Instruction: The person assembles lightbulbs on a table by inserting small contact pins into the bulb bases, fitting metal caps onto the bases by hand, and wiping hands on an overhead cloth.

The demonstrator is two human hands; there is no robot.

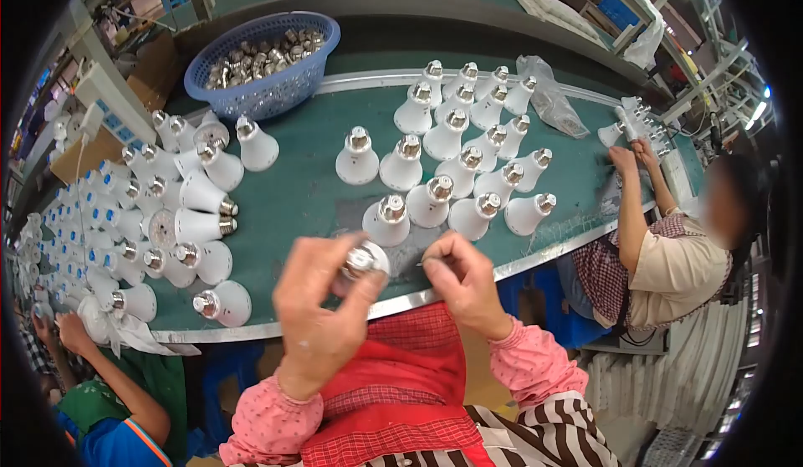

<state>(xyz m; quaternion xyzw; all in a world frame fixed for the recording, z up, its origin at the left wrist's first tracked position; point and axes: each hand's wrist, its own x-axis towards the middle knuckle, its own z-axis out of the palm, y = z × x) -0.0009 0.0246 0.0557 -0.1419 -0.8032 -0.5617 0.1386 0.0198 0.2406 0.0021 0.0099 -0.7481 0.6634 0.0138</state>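
Note:
My left hand (322, 329) is closed round an LED light bulb (365, 259), its metal screw cap facing up between thumb and fingers. To its right, my right hand (468, 287) pinches thumb and forefinger together; a thin, tiny tip shows at the fingertips, too small to name. Just beyond both hands stand several white bulbs (429, 203) with their silver caps upward, grouped on the green work surface (301, 199). The nearest to my left hand is a bulb (386, 223) at the group's front edge.
A blue basket (196, 82) of metal caps stands at the back left. More bulbs (201, 191) crowd the left side, some lying down. A clear plastic bag (548, 94) lies behind the group. Co-workers sit at right (682, 258) and left (125, 400).

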